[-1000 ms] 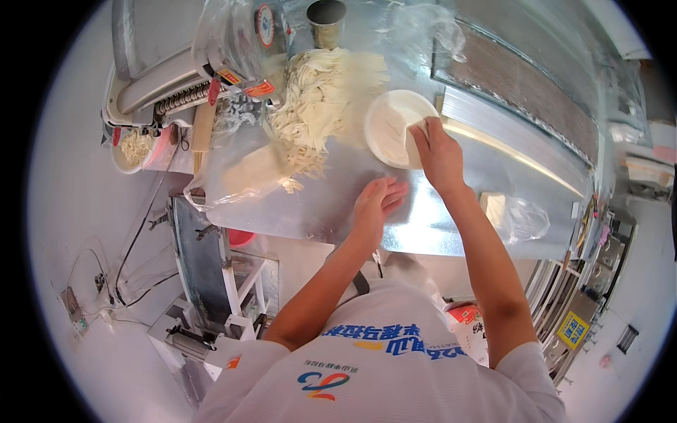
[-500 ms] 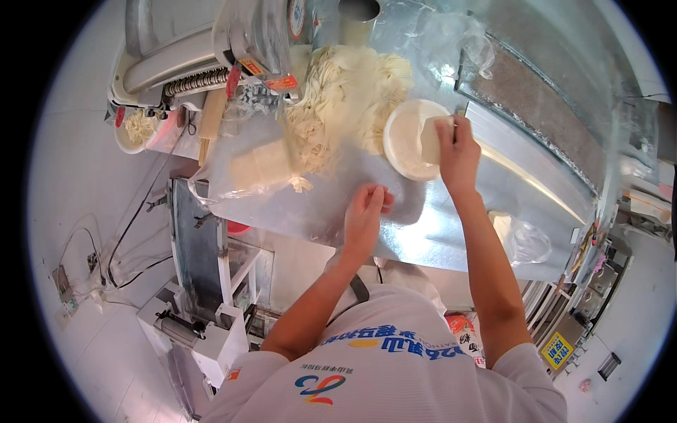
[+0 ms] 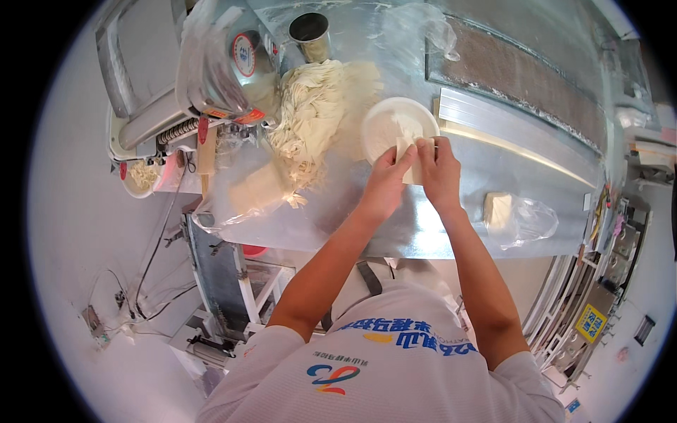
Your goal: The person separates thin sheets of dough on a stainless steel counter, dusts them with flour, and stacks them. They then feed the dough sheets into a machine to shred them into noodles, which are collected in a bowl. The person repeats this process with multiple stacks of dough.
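Both hands meet over the near edge of a white bowl (image 3: pixel 366 134) of pale flour. Between them is a small pale dough sheet (image 3: pixel 414 173), perhaps a stack of them; the fingers cover part of it. My left hand (image 3: pixel 385 185) pinches its left side, with the thumb on top. On the other side, my right hand (image 3: pixel 442 178) grips it with bent fingers. Left of the bowl lies a big loose heap of thin dough sheets (image 3: pixel 310 116), dusted with flour. A neater pale stack of dough sheets (image 3: pixel 257 187) rests in clear plastic nearer the table edge.
A dough-rolling machine (image 3: pixel 211 77) stands at the left, with a metal cup (image 3: pixel 310 39) beyond the heap. To the right lie a flat metal bar (image 3: pixel 508 127), a pale block (image 3: pixel 498 209) and a clear plastic bag (image 3: pixel 534 223). The metal table (image 3: pixel 331 222) ends just before my body.
My left hand has moved up and right to the dough sheet, which my right hand held alone over the bowl. My right hand has come slightly left and nearer; the view has shifted.
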`<state>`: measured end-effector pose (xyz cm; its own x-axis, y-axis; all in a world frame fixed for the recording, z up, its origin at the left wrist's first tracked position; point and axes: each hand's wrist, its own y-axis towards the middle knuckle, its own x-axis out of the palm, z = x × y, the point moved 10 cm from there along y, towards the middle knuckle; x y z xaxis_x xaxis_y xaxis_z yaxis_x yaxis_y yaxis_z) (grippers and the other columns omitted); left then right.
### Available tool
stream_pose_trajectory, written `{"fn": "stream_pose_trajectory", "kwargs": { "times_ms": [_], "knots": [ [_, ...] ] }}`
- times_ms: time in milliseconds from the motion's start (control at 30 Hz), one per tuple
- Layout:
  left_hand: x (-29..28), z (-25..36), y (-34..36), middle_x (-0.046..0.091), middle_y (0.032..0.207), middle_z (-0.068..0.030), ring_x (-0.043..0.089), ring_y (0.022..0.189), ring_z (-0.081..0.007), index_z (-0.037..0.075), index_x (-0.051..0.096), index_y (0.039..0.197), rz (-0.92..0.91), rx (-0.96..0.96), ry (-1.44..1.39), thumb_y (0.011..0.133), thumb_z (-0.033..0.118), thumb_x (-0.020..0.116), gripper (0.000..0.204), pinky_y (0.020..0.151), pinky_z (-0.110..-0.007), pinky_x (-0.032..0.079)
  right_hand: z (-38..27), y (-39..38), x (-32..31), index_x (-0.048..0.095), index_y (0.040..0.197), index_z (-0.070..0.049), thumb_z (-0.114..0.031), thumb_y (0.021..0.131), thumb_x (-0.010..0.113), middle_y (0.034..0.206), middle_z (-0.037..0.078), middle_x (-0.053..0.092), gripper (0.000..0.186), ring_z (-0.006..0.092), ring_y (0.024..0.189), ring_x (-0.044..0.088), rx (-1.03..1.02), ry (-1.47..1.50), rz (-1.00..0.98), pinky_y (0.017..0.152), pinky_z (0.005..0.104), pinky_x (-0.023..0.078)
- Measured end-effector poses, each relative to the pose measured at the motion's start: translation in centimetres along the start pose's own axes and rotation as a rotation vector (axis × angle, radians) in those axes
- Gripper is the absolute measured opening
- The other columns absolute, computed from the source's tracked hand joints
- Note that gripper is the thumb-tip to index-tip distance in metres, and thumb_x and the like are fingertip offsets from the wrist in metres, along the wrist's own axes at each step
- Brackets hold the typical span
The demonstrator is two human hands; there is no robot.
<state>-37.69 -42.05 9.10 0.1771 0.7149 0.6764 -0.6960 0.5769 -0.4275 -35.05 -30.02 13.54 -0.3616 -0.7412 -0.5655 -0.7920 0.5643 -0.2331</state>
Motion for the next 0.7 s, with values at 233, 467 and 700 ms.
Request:
{"fn": "stream_pose_trajectory", "kwargs": {
  "times_ms": [233, 467, 700],
  "knots": [
    [-1.5, 5.3, 4.1, 0.072, 0.111, -0.0278, 0.07, 0.1, -0.0453, -0.005, 0.06, 0.13, 0.227, 0.465, 1.297, 0.105, 0.023, 0.065, 0.038, 0.085, -0.05, 0.054, 3.7, -1.1, -2.7, 0.059, 0.124, 0.0, -0.033, 0.112, 0.056, 0.081, 0.012, 0.071, 0.035, 0.0187, 0.066, 0.069, 0.09, 0.071, 0.06, 0.062, 0.0341, 0.055],
    [-2.2, 2.2, 7.4, 0.071, 0.117, -0.0308, 0.067, 0.113, -0.0476, -0.002, 0.062, 0.131, -0.006, 0.627, 1.501, 0.098, 0.008, 0.069, 0.035, 0.093, -0.053, 0.054, 9.2, -5.9, -7.6, 0.064, 0.116, 0.002, -0.029, 0.112, 0.056, 0.078, 0.008, 0.068, 0.033, 0.0131, 0.065, 0.065, 0.282, 0.207, 0.072, 0.061, 0.0302, 0.053],
    [-2.2, 4.5, 6.3, 0.075, 0.118, -0.026, 0.073, 0.113, -0.0369, -0.003, 0.069, 0.129, 0.236, 0.679, 1.342, 0.095, 0.006, 0.071, 0.035, 0.098, -0.042, 0.056, 10.1, -7.8, -9.6, 0.067, 0.114, 0.003, -0.026, 0.112, 0.057, 0.08, 0.008, 0.069, 0.03, 0.0129, 0.066, 0.065, 0.303, 0.312, 0.104, 0.063, 0.0299, 0.053]
  ]
}}
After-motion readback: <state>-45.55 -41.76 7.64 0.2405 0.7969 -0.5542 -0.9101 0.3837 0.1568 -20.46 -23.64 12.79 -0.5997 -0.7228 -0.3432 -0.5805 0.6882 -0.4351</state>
